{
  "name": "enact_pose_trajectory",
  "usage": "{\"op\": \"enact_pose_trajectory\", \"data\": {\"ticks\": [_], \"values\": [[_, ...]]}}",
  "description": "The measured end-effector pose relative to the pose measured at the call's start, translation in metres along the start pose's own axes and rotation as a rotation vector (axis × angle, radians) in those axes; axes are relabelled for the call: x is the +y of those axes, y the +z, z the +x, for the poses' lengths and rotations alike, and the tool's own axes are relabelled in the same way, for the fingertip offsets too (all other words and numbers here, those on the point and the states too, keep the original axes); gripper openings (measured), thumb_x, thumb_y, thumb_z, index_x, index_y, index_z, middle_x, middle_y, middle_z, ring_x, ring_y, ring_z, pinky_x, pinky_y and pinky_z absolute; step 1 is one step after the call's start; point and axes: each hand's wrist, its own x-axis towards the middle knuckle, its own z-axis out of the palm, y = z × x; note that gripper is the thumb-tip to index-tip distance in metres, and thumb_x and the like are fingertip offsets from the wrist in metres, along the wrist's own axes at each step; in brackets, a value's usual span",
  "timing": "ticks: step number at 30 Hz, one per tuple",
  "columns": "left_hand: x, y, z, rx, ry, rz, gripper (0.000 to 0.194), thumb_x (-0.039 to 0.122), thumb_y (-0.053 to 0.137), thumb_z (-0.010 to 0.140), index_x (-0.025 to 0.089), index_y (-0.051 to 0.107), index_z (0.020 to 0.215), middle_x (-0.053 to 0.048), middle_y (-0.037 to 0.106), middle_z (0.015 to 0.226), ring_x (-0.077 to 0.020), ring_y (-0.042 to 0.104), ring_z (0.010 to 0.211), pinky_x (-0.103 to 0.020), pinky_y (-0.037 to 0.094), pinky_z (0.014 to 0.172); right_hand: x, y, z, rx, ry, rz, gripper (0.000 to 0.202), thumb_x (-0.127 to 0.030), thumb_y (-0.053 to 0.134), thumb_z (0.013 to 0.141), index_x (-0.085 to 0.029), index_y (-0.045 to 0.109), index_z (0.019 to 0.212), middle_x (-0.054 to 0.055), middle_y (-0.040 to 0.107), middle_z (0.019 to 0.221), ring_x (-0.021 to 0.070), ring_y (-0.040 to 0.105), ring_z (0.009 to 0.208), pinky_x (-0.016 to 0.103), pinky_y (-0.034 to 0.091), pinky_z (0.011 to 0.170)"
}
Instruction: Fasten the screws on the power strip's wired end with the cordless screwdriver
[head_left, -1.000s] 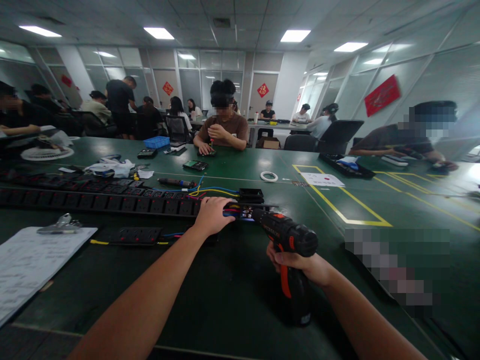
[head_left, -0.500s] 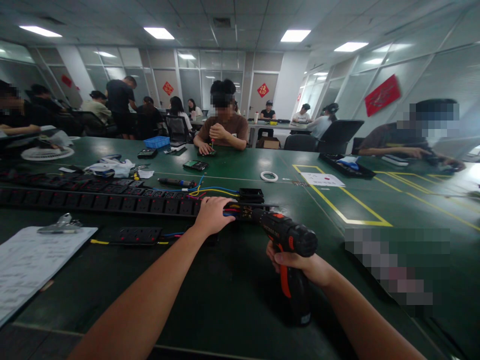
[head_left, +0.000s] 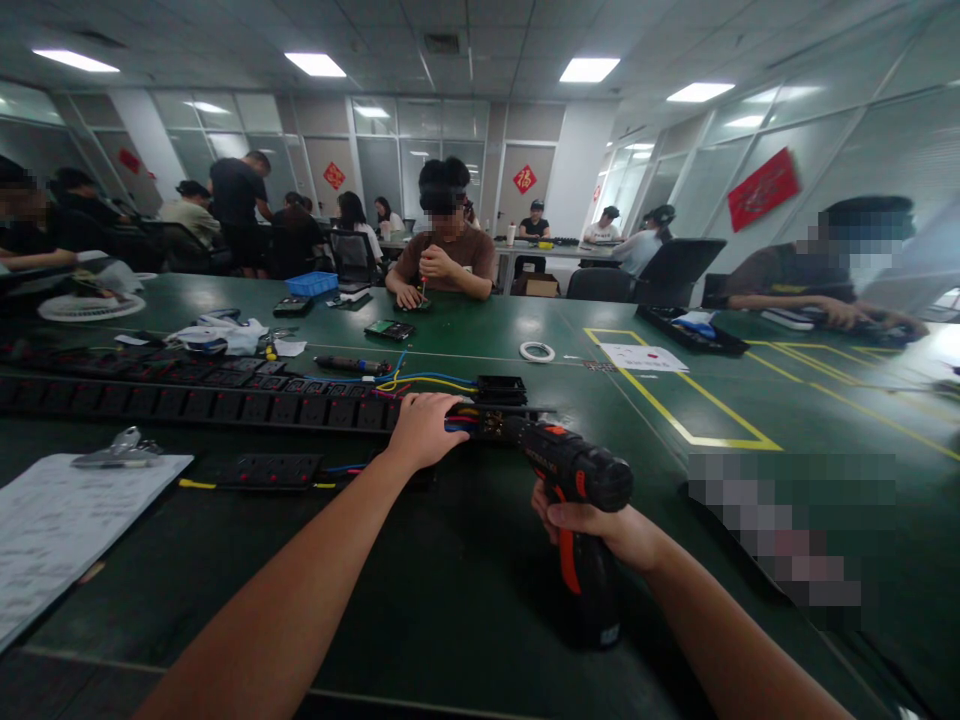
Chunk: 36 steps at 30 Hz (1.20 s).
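My right hand [head_left: 581, 515] grips a black and orange cordless drill [head_left: 566, 460] by its handle, its nose pointing left. The drill's tip meets the end of a long black power strip [head_left: 217, 402], where brass-coloured parts and wires show. My left hand [head_left: 426, 430] is wrapped over that strip close to its end, pressing it, with the fingertips partly hidden behind. Blue and yellow wires [head_left: 427, 380] run just beyond it to a small black housing [head_left: 502, 388]. Nearer to me lies a short black socket strip [head_left: 266, 470] with wires at both ends.
A clipboard with paper [head_left: 75, 530] lies at the left. Beyond the strips are a dark pen-shaped tool [head_left: 351, 365], a roll of white tape [head_left: 537, 352] and a blue basket [head_left: 312, 284]. A co-worker [head_left: 444, 245] sits across the green table; another person [head_left: 825, 270] works at the right.
Both hands, the drill and the strip keep the same positions. The whole view has shifted very slightly, and the hands of the person at the right have moved a little.
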Motion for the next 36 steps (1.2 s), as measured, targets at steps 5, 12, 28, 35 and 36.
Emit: {"op": "enact_pose_trajectory", "data": {"ticks": [5,12,28,35,36], "values": [[-0.0008,0.0002,0.0000,-0.007,0.001,-0.007,0.058,0.050,0.077,0.083,0.030,0.064,0.136,-0.007,0.065,0.143,-0.0326,0.055,0.134,-0.051,0.030,0.116,0.0002,-0.0003,-0.0002,-0.001,-0.012,0.021,0.041,-0.053,0.083,0.074,-0.018,0.065,0.087,0.003,0.060,0.084,0.0195,0.059,0.073,0.033,0.051,0.067],[0.0014,-0.0023,-0.0001,-0.019,-0.008,-0.011,0.057,0.049,0.076,0.084,0.029,0.063,0.136,-0.007,0.065,0.144,-0.0326,0.054,0.134,-0.051,0.030,0.116,0.0000,-0.0009,0.0003,0.002,-0.019,0.012,0.042,-0.054,0.083,0.075,-0.017,0.066,0.087,0.002,0.060,0.082,0.0193,0.058,0.073,0.034,0.051,0.067],[0.0001,-0.0004,0.0005,-0.013,0.000,-0.017,0.057,0.050,0.077,0.083,0.030,0.064,0.135,-0.006,0.065,0.143,-0.0321,0.055,0.133,-0.051,0.030,0.115,0.0010,-0.0011,-0.0002,0.017,-0.004,0.015,0.041,-0.054,0.083,0.074,-0.018,0.065,0.086,0.002,0.059,0.082,0.0190,0.057,0.072,0.033,0.049,0.066],[-0.0008,0.0002,-0.0001,-0.003,0.005,-0.006,0.058,0.050,0.078,0.083,0.029,0.064,0.135,-0.006,0.066,0.142,-0.0312,0.056,0.133,-0.050,0.031,0.116,0.0000,-0.0028,0.0009,0.008,-0.008,-0.017,0.043,-0.055,0.083,0.074,-0.018,0.065,0.086,0.002,0.059,0.081,0.0191,0.058,0.071,0.033,0.048,0.066],[-0.0007,-0.0001,-0.0002,-0.002,0.007,-0.004,0.058,0.050,0.078,0.083,0.028,0.064,0.135,-0.006,0.066,0.142,-0.0312,0.056,0.132,-0.050,0.031,0.116,0.0004,-0.0033,0.0010,0.007,-0.011,-0.022,0.042,-0.055,0.082,0.075,-0.018,0.065,0.086,0.002,0.060,0.081,0.0191,0.058,0.071,0.034,0.048,0.066]]}}
